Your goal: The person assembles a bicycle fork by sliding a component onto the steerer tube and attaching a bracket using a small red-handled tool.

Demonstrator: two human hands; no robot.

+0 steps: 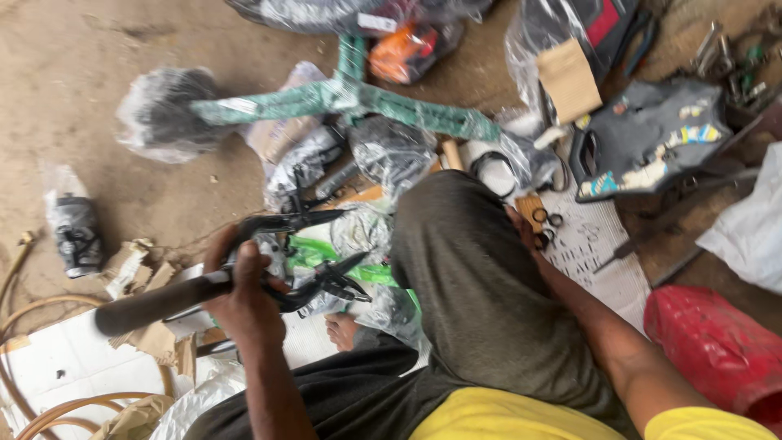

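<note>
A bare dirt floor [90,57] carries scattered wrapped parts: a green-wrapped cross-shaped frame [350,98], a black bundle in clear plastic [167,110], a small bagged black part [75,232], torn cardboard scraps [142,269], a printed paper sheet [599,253], coiled tan hose [32,358], a red sack [717,346] and a white tile [57,363]

Clear plastic-wrapped parts [163,110] on floor, brown cardboard box [568,80], green-wrapped frame [342,98]
</note>
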